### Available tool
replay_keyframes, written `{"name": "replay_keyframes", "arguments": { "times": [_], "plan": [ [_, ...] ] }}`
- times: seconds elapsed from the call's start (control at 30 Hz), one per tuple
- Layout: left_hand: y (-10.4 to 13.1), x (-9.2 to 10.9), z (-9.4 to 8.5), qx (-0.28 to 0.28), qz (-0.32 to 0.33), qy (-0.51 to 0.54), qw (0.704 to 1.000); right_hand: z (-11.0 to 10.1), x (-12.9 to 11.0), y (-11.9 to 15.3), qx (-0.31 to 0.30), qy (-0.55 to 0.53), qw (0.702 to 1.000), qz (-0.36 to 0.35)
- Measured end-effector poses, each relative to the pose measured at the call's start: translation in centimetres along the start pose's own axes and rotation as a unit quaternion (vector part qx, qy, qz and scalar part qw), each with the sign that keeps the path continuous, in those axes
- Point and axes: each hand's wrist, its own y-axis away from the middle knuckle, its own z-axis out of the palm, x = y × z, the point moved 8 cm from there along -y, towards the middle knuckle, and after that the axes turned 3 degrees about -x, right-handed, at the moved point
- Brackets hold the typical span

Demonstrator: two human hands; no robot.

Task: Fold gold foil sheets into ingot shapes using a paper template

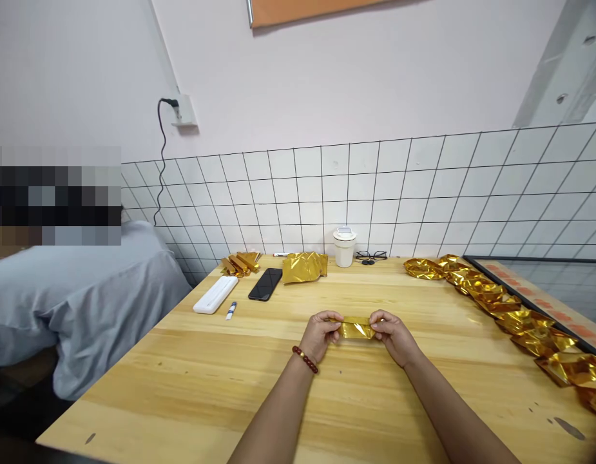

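A small rectangle of shiny gold foil (356,328) is stretched between my two hands, just above the wooden table (191,386). My left hand (321,334), with a dark red bead bracelet (305,359) at the wrist, pinches its left end between thumb and fingers. The right end is pinched by my right hand (392,335) in the same way. Both hands are closed on the foil, whose middle is uncovered.
Beyond my hands stand a gold packet (305,267), a phone (265,284), a white cup (345,248) and glasses (371,256). Folded gold strips (240,263), a white box (216,294) and a small tube (231,310) lie left. Gold foil pieces (500,306) line the right. A person (109,296) sits left.
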Motion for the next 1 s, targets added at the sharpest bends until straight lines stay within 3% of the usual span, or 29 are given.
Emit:
{"name": "replay_keyframes", "arguments": {
  "times": [0.3, 0.53, 0.7, 1.0],
  "plan": [
    [0.4, 0.2, 0.6, -0.027, -0.009, 0.04, 0.999, -0.4, 0.4, -0.3, -0.009, -0.007, 1.0, 0.005],
    [0.2, 0.5, -0.3, 0.051, 0.023, -0.023, 0.998, 0.2, 0.2, -0.3, -0.039, 0.048, 0.998, -0.025],
    [0.3, 1.2, -0.8, 0.086, 0.067, -0.093, 0.99, 0.2, 0.5, -0.4, -0.023, 0.099, 0.994, -0.046],
    [0.0, 1.7, -1.6, 0.107, 0.107, -0.099, 0.984, 0.6, 0.4, -0.4, -0.016, 0.122, 0.99, -0.062]
  ]
}}
